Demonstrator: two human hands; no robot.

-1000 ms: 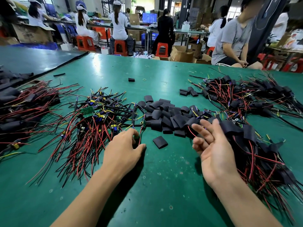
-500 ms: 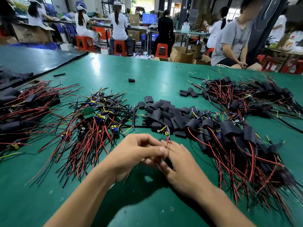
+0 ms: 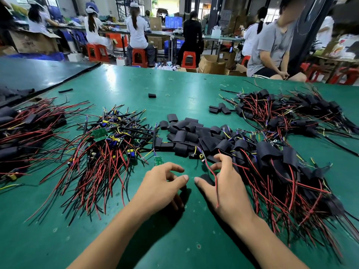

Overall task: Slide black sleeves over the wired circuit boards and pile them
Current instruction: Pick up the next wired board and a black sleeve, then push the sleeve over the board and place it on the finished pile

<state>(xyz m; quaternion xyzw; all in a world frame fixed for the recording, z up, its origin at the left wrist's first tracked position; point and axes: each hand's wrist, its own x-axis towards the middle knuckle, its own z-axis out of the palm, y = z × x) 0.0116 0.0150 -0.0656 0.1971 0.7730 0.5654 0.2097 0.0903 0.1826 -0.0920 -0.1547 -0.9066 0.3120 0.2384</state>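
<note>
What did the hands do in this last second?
Half a second ago the hands were pinched together over one wired piece; they have now drawn apart. The left hand hovers, fingers loosely curled, seemingly empty. The right hand has a red wire draped over it. The loose sleeves and bare wired boards lie unchanged.

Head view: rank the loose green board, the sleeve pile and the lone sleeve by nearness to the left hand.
1. Loose green board, just beyond the left hand's fingers.
2. Sleeve pile, ahead and to the right.
3. Lone sleeve, straight ahead, far off by itself.
</note>
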